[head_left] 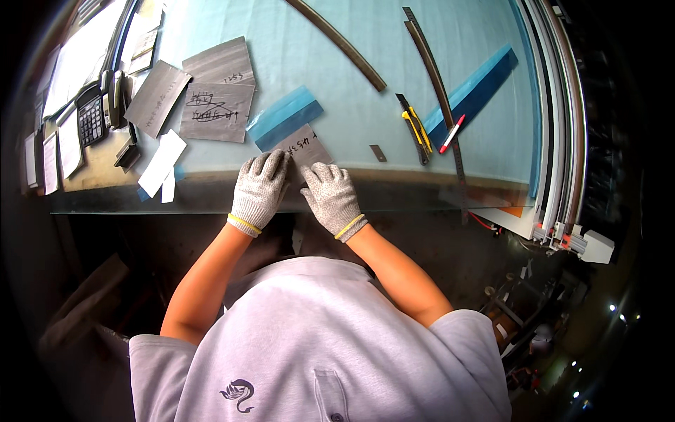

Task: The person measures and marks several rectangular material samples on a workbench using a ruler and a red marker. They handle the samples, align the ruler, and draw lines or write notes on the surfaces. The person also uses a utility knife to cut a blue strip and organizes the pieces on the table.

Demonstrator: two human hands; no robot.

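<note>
Both gloved hands, the left hand and the right hand, lie flat with fingers spread on the small grey handwritten sheet at the near edge of the glass table, apparently to keep it from sliding.

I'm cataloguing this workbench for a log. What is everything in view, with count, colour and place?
grey sheet: one, grey, under both hands at the table's near edge
other grey sheets: three, grey, left of the middle
blue strips: two, blue, one by the sheets, one far right
utility knife: one, yellow and black, right of the middle
pen: one, red and white, beside the knife
calculator: one, black, far left
glass table: one, pale blue
left hand: one, grey glove
right hand: one, grey glove
</note>
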